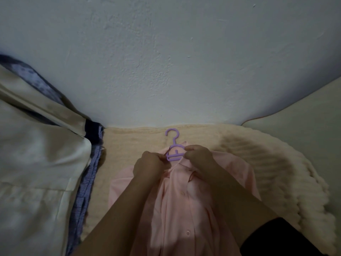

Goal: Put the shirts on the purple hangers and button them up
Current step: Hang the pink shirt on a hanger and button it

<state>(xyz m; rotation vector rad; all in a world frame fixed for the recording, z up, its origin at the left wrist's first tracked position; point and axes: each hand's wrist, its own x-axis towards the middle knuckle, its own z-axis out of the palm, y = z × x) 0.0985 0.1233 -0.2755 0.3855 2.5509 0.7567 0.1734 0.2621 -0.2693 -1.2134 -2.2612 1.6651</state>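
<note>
A pink shirt (184,206) lies flat on a cream ribbed blanket (258,163), collar toward the wall. A purple hanger (174,148) sits inside its neck opening, with the hook pointing at the wall and the shoulders hidden under the cloth. My left hand (150,166) pinches the left side of the collar beside the hanger. My right hand (198,155) pinches the right side of the collar at the hanger's other end. Small buttons show down the shirt's front placket.
A pile of other clothes lies at the left: a cream shirt (36,172) over a blue striped shirt (88,182). A pale wall (166,61) rises just behind the blanket. A light cushion or mattress edge (304,122) sits at the right.
</note>
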